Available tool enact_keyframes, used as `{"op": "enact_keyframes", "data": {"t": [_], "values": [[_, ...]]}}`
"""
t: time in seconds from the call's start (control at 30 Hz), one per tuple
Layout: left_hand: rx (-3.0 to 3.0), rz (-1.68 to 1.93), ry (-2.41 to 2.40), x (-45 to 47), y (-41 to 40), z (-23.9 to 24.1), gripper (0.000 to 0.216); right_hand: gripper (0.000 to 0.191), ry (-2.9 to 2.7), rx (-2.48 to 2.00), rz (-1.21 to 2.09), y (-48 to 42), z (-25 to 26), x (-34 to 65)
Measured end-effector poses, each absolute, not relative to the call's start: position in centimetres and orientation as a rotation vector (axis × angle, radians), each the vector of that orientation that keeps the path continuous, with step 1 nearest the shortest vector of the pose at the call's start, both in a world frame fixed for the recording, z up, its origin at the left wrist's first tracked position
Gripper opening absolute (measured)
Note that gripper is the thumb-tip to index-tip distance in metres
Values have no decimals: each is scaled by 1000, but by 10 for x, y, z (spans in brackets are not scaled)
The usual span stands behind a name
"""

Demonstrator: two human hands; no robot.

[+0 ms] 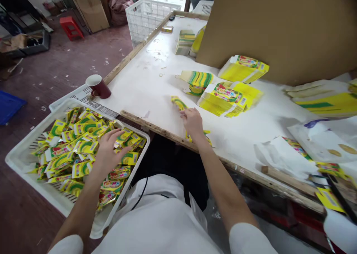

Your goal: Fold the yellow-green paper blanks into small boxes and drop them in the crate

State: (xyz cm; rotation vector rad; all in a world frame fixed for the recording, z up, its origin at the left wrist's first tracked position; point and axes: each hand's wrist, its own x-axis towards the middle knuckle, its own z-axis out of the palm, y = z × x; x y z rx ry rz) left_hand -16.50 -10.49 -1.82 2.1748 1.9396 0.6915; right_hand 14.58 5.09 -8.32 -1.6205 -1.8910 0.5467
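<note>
My left hand (107, 151) is over a white plastic crate (21, 153) full of small yellow-and-green boxes (86, 147). Its fingers are spread, and nothing shows in its grasp. Above the white tabletop, the fingers of my right hand (192, 123) are closed on the lower end of a small yellow box (178, 102), slightly blurred. Under my right wrist, near the table edge, lies another yellow piece (206, 133), partly hidden by the arm. Just beyond this hand stand stacks of flat yellow cartons (225, 97).
A dark red mug (99, 86) stands by the table's left corner. A large brown cardboard sheet (267, 27) rises at the back right. Plastic bags (290, 155) and a wooden strip lie at the right. White crates (152, 18) and a red stool (71, 28) are beyond.
</note>
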Motion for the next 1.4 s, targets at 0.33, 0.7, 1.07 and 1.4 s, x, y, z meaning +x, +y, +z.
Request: {"op": "enact_keyframes", "data": {"t": [0.33,0.7,1.07,1.4], "values": [[2249,491,1281,-70,-81,-9,85,29,-2058,-829,479,-81,-24,139],[2229,767,1272,-52,-104,-39,86,50,-1102,-1027,1435,-101,-73,85],[2196,741,1292,-63,-98,-58,57,85,-1268,-855,1587,-94,-72,91],[2202,711,1552,-72,-95,-47,58,52,-1536,-1036,1018,-95,-86,102]]}}
